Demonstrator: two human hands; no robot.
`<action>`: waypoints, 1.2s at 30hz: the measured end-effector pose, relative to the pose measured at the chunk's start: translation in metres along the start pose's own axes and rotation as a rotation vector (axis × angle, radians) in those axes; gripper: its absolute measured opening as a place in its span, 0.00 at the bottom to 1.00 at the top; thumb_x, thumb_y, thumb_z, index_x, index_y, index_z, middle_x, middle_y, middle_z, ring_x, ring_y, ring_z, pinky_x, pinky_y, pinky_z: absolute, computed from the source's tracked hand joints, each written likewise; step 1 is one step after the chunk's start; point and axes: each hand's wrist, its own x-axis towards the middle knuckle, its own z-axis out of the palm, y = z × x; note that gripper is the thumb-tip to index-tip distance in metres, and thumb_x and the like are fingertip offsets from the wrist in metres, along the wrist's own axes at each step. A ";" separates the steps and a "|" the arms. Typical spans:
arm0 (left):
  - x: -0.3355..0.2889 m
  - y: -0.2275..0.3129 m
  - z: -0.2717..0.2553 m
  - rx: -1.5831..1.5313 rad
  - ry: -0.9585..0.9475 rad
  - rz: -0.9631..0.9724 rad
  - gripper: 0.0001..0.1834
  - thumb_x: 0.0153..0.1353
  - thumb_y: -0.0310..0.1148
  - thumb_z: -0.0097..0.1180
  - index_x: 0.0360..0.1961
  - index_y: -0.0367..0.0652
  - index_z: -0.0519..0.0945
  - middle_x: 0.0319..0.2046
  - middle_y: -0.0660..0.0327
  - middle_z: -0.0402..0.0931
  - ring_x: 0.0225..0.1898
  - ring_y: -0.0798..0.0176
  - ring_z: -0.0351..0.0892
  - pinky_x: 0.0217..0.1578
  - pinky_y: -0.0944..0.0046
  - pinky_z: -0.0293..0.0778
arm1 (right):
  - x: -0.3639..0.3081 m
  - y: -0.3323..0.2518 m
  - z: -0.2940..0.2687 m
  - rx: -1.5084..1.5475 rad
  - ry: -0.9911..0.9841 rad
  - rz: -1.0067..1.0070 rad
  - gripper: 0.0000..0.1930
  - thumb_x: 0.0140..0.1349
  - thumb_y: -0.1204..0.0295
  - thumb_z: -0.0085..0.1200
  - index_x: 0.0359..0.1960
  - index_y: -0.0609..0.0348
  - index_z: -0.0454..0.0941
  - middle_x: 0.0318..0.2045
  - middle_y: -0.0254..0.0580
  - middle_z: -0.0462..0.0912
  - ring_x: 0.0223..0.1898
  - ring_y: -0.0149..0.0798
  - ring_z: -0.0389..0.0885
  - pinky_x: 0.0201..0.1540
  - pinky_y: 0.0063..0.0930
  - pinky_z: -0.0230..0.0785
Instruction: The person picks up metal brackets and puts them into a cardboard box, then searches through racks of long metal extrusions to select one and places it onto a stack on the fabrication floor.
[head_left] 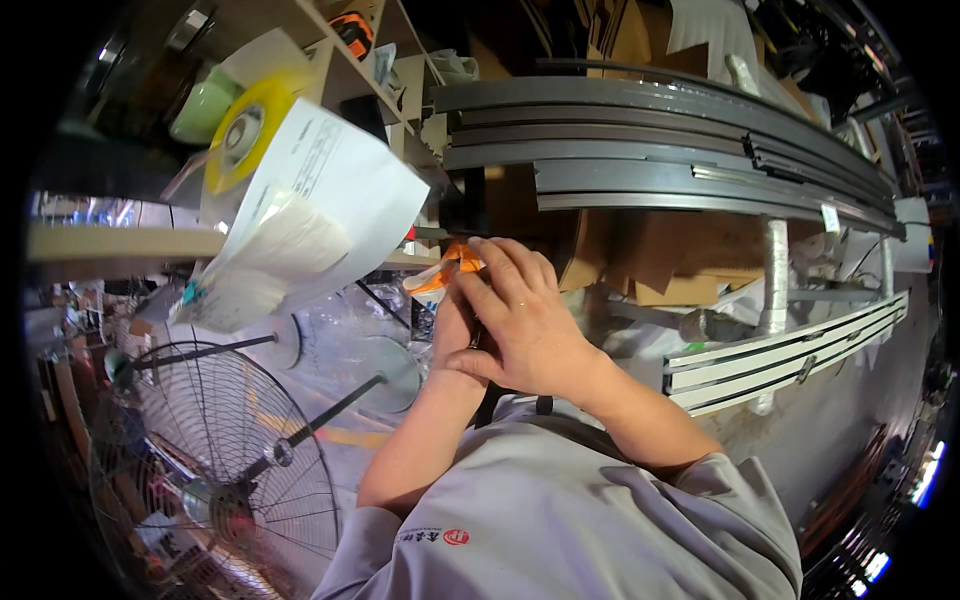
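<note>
Orange packet meets stacked hands

Right hand lies across the left hand, perhaps steadying it, with the packet at their fingertips; whether either pinches it cannot be told. Metal bars lie across wrapped supports, probably against scratches.

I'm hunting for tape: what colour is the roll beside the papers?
The roll is yellow, clearest in the head view.

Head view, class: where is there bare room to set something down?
Bare floor shows at the right, between the white rails, the brown rods and the person's sleeve. Crowded: the left, with paper, a yellow tape roll and a wire cage; beyond the right hand, cardboard under the dark rails.
</note>
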 end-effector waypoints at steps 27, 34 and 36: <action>-0.090 0.026 -0.033 -0.524 0.365 -0.322 0.09 0.67 0.32 0.53 0.39 0.37 0.71 0.34 0.58 0.68 0.27 0.71 0.64 0.15 0.77 0.58 | 0.234 0.121 0.200 -0.173 -0.539 -0.134 0.17 0.61 0.56 0.52 0.43 0.50 0.86 0.40 0.47 0.87 0.42 0.46 0.87 0.43 0.38 0.79; -0.110 0.020 -0.049 -0.569 0.294 -0.136 0.12 0.72 0.31 0.47 0.48 0.32 0.72 0.39 0.53 0.70 0.31 0.69 0.65 0.16 0.80 0.61 | 0.235 0.068 0.170 -0.058 -0.622 -0.045 0.18 0.63 0.60 0.50 0.50 0.51 0.83 0.47 0.47 0.85 0.49 0.44 0.85 0.49 0.37 0.78; -0.110 0.024 -0.052 -0.554 0.301 -0.127 0.12 0.72 0.31 0.47 0.48 0.32 0.72 0.39 0.53 0.70 0.31 0.69 0.66 0.16 0.80 0.62 | 0.240 0.066 0.167 -0.068 -0.602 -0.040 0.18 0.63 0.60 0.50 0.50 0.52 0.82 0.47 0.47 0.85 0.49 0.44 0.85 0.49 0.37 0.78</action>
